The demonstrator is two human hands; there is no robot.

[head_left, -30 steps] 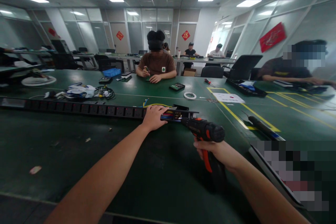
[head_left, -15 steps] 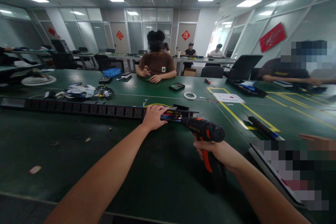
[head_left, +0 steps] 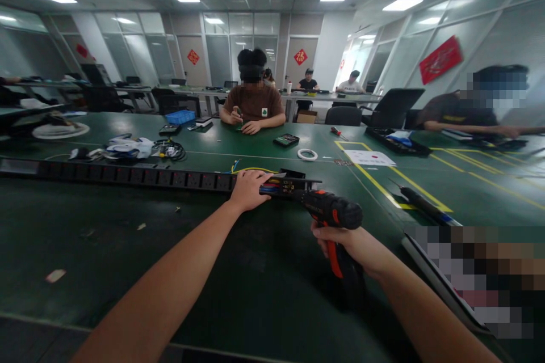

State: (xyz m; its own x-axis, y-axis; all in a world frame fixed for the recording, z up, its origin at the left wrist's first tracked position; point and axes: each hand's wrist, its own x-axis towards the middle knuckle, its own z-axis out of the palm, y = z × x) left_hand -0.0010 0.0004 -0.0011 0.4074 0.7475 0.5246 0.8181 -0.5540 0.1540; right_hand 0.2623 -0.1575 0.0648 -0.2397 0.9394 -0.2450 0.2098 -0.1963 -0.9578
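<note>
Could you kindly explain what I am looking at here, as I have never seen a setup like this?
There is no robot: these are a person's two bare hands, seen by a camera worn on that person's head, looking forward and down. The left hand rests on a long black socket strip, near coloured wires showing at its open end. The right hand holds a black and orange power drill, its nose pointed toward that end. On the green table also lie a blue basket and a white sheet. Other people sit farther back.
</note>
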